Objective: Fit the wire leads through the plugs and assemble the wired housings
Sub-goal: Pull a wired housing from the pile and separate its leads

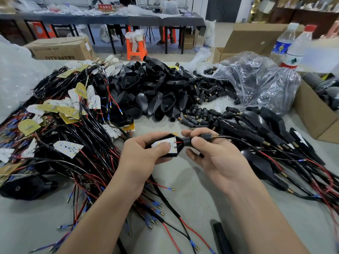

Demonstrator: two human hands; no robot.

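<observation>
Left hand (145,153) grasps a black angular plastic housing (165,146), thumb pressing the white LED board (166,143) flat inside so that it does not lift. Right hand (214,153) pinches the black ribbed plug (205,136) at the housing neck, probably to seat it on the black cable (238,139). Behind, on the grey tabletop (192,189), lie the pile of empty black housings (156,88) and the wired boards (67,107), near for the next pick.

L hand (145,153) grips housing (165,145) (board inside); R hand (216,156) pinches plug (188,141).
</observation>
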